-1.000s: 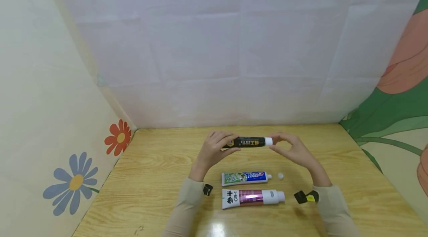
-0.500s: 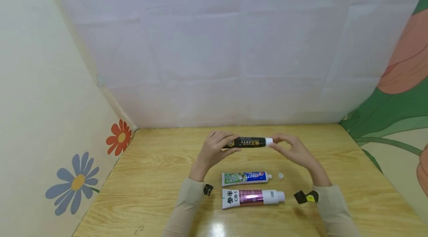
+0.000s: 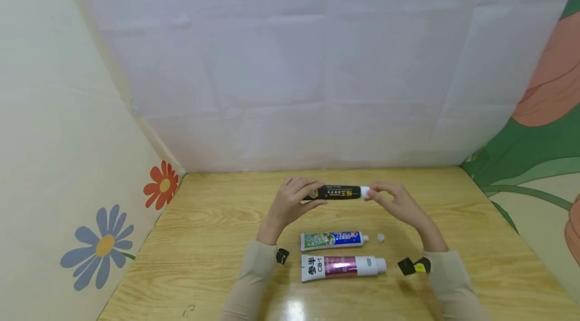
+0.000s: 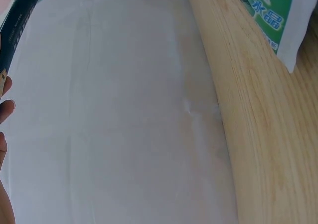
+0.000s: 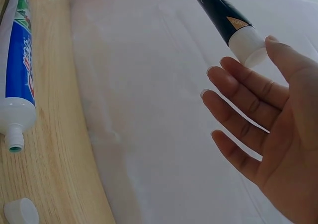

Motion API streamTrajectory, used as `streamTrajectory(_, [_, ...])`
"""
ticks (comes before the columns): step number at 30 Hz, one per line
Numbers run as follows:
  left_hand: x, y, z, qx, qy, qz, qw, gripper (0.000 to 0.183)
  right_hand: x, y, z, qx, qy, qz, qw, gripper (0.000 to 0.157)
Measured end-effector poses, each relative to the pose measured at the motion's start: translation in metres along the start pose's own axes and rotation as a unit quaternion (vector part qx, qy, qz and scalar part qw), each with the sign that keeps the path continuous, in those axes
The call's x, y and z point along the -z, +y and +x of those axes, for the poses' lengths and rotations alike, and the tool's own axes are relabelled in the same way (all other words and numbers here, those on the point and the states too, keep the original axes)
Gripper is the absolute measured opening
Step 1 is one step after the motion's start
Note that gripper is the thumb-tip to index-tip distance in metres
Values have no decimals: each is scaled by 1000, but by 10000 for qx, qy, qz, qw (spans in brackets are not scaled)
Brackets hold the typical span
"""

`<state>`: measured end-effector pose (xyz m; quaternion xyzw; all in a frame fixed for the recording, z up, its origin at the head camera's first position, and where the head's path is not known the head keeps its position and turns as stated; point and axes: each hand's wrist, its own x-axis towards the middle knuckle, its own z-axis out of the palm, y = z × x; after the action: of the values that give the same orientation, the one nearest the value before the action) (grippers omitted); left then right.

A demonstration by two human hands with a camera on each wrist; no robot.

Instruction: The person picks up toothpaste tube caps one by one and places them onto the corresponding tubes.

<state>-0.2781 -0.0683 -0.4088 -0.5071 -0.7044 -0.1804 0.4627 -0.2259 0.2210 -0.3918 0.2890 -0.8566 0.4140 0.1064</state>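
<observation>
My left hand (image 3: 290, 202) grips the flat end of a black toothpaste tube (image 3: 336, 192), fingers above and thumb below. The tube lies level in the air, its white cap (image 5: 247, 46) pointing right. My right hand (image 3: 401, 204) pinches that cap between thumb and forefinger; the other fingers (image 5: 233, 110) spread loosely beneath in the right wrist view. Below the hands on the table lies a blue-and-green toothpaste tube (image 3: 333, 241) with its nozzle bare. A small loose white cap (image 3: 380, 237) sits just right of that nozzle.
A white-and-purple toothpaste tube (image 3: 342, 267), capped, lies nearest me on the wooden table (image 3: 199, 240). A pale cloth (image 3: 272, 69) hangs behind the table. Flower-patterned walls (image 3: 41, 150) stand at both sides.
My right thumb and forefinger have shifted slightly left, farther over the black tube's cap. The left hand and the things on the table stay in place.
</observation>
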Motion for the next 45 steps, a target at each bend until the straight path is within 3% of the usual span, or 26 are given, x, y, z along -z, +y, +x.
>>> streamTrajectory(3, [0, 0, 1, 17, -10, -28, 10000, 45, 3, -14, 0, 63, -19, 56, 10000, 18])
streamTrajectory(9, [0, 1, 1, 28, -16, -52, 10000, 46, 4, -17, 0, 26, -8, 115, 9999, 21])
streamTrajectory(17, [0, 2, 0, 11, -21, -60, 10000, 46, -5, 17, 1, -80, 39, 270, 9996, 26])
streamTrajectory(21, [0, 2, 1, 6, -10, -54, 10000, 45, -7, 21, 1, -75, 68, 362, 9993, 29])
streamTrajectory(33, [3, 1, -1, 51, -43, -52, 10000, 46, -8, 12, 2, -242, 31, 325, 9992, 35])
streamTrajectory(40, [3, 0, -2, 62, -58, -44, 10000, 47, -9, 19, 3, -206, 46, 225, 9995, 34])
streamTrajectory(45, [3, -2, -3, 19, -46, -27, 10000, 45, -5, 0, 2, -81, 99, 115, 9999, 28])
